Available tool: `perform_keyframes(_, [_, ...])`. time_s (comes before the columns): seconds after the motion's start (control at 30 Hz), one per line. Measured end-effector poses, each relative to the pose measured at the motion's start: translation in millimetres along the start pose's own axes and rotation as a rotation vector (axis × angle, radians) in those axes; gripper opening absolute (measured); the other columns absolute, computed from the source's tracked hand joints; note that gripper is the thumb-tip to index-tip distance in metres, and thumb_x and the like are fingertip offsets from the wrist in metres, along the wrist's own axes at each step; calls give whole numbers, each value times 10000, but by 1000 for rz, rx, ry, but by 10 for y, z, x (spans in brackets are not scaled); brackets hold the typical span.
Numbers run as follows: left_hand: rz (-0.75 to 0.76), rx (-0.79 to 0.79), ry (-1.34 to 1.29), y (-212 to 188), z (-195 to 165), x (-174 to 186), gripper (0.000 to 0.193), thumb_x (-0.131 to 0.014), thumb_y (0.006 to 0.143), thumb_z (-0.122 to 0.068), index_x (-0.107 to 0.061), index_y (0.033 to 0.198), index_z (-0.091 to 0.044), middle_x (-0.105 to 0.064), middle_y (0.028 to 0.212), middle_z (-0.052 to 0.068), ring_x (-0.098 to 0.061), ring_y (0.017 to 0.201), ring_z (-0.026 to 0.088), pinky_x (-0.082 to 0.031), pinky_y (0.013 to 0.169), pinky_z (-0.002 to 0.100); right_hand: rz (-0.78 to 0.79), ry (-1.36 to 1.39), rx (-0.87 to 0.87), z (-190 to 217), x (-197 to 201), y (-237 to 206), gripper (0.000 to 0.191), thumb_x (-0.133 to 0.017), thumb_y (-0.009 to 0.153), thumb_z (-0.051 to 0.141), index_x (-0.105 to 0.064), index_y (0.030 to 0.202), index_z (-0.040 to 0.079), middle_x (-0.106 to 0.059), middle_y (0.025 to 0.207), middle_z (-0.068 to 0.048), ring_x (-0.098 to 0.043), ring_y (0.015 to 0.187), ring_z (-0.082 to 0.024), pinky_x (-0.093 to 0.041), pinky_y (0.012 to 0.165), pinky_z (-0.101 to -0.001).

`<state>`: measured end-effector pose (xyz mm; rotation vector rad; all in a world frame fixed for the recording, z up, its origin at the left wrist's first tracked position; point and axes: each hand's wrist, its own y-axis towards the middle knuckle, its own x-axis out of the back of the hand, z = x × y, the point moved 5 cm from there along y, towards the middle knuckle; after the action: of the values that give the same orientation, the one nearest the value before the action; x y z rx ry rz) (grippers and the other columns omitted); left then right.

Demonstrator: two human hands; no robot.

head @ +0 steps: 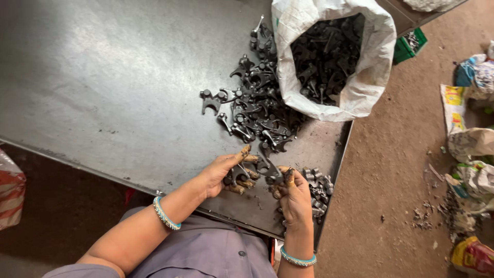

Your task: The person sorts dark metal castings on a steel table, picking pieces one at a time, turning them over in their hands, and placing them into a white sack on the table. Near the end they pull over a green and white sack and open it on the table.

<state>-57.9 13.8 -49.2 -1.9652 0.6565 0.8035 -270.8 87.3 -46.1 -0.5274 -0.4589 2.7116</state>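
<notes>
Holding a dark forked metal part (268, 170) between both hands, I note the left hand (222, 172) closed on its left end and the right hand (294, 198) pinching its right end, near the metal table's (103, 87) front edge. More parts lie in a loose pile (257, 110) toward the back edge, touching a white sack (360, 87) (open, full of parts). A smaller pile (319, 190) sits at the right corner.

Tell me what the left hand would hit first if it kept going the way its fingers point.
The left hand points up-right; it would probably first meet the heap of dark metal parts, then the white sack, though depth is unclear.
</notes>
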Motion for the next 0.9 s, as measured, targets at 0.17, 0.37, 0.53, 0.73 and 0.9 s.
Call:
perform_keyframes(0.17, [41, 37, -151, -37, -21, 52, 475, -598, 963, -482, -686, 1200, -80, -775, 981, 105, -774, 774, 243, -641, 568, 397, -92, -1039, 442, 334, -672, 55, 254, -779, 870, 124, -689, 1105, 86, -682, 1014, -46, -672, 811, -145, -575, 668, -309])
perform_keyframes(0.37, [113, -64, -170, -85, -215, 145, 502, -621, 985, -459, -711, 1179, -5, -780, 1018, 139, -770, 827, 244, -644, 624, 401, -101, -1352, 610, 167, -857, 72, 365, -872, 712, 35, -701, 1032, 74, -725, 994, -70, -615, 959, -241, -520, 858, -362])
perform_keyframes(0.53, [79, -94, -109, -70, -278, 163, 491, -627, 973, -440, -715, 1189, -8, -781, 1037, 126, -770, 847, 222, -644, 630, 392, 66, -380, 363, 34, -347, 153, 398, -809, 767, -83, -637, 1107, 34, -701, 1127, -81, -660, 1040, -180, -549, 934, -332])
perform_keyframes(0.73, [42, -66, -83, -9, -218, 137, 482, -618, 985, -429, -710, 1187, -1, -779, 1066, 139, -773, 851, 232, -644, 636, 376, 121, 159, 9, 19, -150, 2, 393, -750, 814, 28, -622, 1186, 31, -703, 1111, -146, -711, 998, -248, -608, 868, -399])
perform_keyframes(0.9, [22, -93, -95, -26, -260, 188, 436, -622, 968, -400, -706, 1176, -26, -775, 1073, 137, -774, 870, 249, -633, 638, 401, 243, -94, -87, 103, -446, -211, 466, -804, 852, 230, -661, 1251, 36, -711, 1096, -178, -702, 865, -238, -583, 674, -335])
